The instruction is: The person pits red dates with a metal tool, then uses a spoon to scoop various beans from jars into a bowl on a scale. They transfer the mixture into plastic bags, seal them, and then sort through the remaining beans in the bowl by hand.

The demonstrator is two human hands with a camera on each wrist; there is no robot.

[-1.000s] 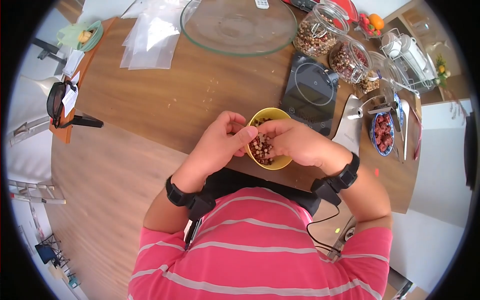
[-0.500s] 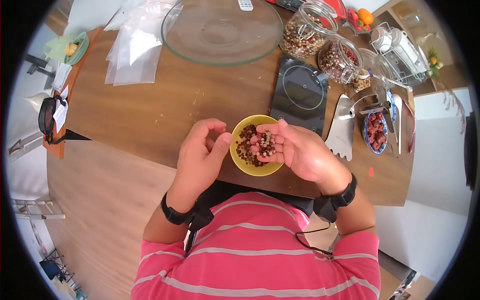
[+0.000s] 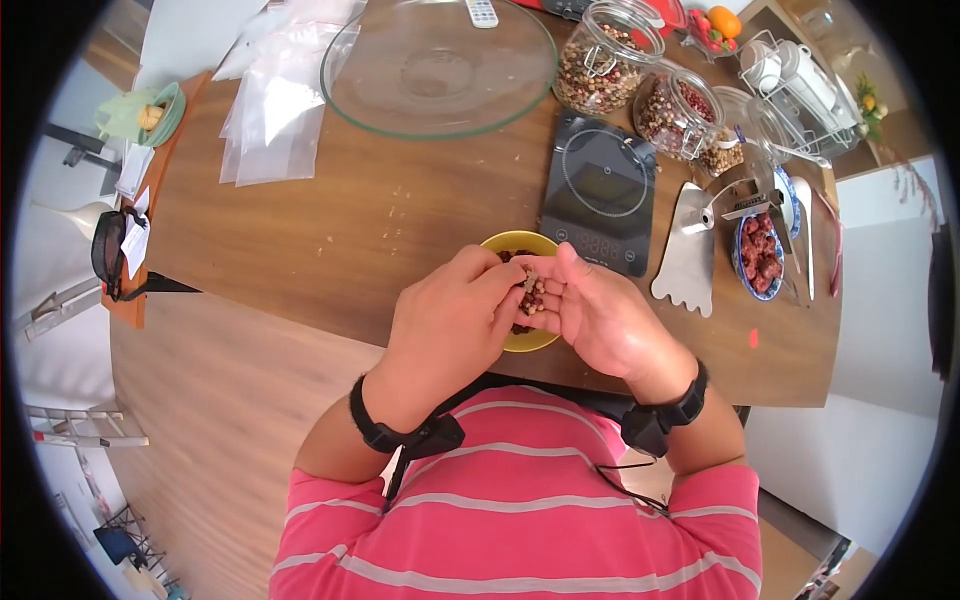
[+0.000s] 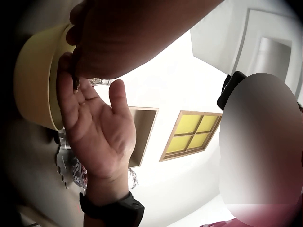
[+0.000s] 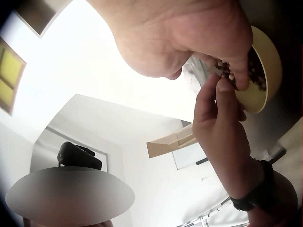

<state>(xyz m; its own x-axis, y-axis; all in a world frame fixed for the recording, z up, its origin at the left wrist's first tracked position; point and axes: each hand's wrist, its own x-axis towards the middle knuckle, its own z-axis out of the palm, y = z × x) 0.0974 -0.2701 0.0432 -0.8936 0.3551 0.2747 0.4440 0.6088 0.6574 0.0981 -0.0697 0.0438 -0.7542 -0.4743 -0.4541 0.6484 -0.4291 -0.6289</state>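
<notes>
A yellow bowl point(image 3: 508, 241) with dark, red and pale peppercorns stands near the table's front edge, partly covered by both hands. Palm up over it, my right hand point(image 3: 605, 315) carries a small heap of peppercorns point(image 3: 535, 298) on its extended fingers. From the left, my left hand point(image 3: 450, 315) reaches onto that heap, its thumb and index finger pinched together. The right wrist view shows the left hand point(image 5: 220, 123) with its fingertips right at the peppercorns point(image 5: 230, 75). In the left wrist view the right hand point(image 4: 97, 127) lies flat beside the bowl point(image 4: 33, 80).
A black induction cooker point(image 3: 600, 185) lies just behind the bowl, with a metal scraper point(image 3: 688, 250) to its right. Jars of grains point(image 3: 605, 75) stand behind. A glass plate point(image 3: 440, 120) and plastic bags point(image 3: 270, 130) lie at the back. Dark red pieces fill a blue-rimmed bowl point(image 3: 741, 265).
The right hand has come up from inside the bowl, turning palm up with peppercorns on its fingers. The left hand drew back to the left, then moved right onto the heap.
</notes>
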